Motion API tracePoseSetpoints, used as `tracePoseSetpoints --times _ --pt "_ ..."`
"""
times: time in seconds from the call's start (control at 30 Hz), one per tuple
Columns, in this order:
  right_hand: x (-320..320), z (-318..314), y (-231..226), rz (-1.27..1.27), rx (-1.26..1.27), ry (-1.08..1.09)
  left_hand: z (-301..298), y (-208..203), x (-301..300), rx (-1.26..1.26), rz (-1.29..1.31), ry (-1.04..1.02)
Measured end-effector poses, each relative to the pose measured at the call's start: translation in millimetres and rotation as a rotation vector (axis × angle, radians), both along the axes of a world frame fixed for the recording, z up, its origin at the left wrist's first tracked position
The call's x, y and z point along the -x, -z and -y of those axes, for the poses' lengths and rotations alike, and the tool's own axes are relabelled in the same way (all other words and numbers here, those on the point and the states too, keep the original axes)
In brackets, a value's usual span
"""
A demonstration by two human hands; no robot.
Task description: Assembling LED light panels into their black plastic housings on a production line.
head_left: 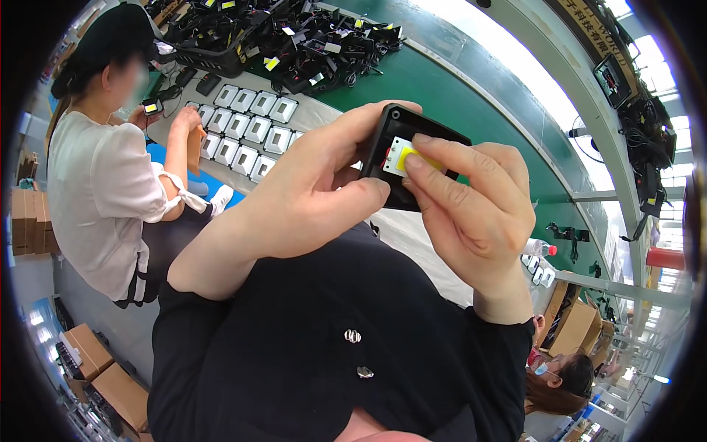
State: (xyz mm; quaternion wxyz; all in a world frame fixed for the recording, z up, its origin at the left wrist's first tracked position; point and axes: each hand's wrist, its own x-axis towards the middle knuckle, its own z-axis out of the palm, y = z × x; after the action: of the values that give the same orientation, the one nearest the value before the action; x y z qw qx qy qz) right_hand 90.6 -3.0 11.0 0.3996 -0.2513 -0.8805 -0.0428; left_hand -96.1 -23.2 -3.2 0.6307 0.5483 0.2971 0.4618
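In front of my chest, my left hand (313,188) grips a black rectangular lamp housing (401,121) by its left side, with the thumb along the near edge. The housing is tilted, its open hollow face toward me. Inside it sits a small white LED plate (397,156) with a yellow patch, and a bit of red shows at the plate's left edge. My right hand (479,202) has its thumb and index finger on the yellow patch, covering the plate's right part. Whether those fingers pinch the plate or only press it is hard to see.
Rows of white square frames (257,130) lie on the table at the left. Behind them are a black basket (221,62) and a heap of black lamps with cables (331,48). A co-worker (103,162) sits close at my left, handling parts. A red-capped bottle (541,247) stands at the right.
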Motion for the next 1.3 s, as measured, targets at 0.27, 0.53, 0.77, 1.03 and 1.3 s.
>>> tracePoseSetpoints --times 0.27,0.53,0.77,1.03,1.3 --pt "-4 1 0 0.014 0.008 -0.019 6 -8 -4 0.072 -0.082 0.000" --pt "-10 -3 1 0.083 -0.097 -0.086 13 -7 -11 0.089 -0.001 -0.004" --pt "-19 2 -10 0.153 -0.009 -0.102 21 -6 -21 0.117 0.051 -0.030" --pt "-17 3 -11 0.206 -0.023 -0.072 20 -5 -22 -0.072 0.017 -0.180" --pt "-16 6 -8 0.104 -0.078 0.065 19 1 -28 -0.362 -0.104 -0.332"
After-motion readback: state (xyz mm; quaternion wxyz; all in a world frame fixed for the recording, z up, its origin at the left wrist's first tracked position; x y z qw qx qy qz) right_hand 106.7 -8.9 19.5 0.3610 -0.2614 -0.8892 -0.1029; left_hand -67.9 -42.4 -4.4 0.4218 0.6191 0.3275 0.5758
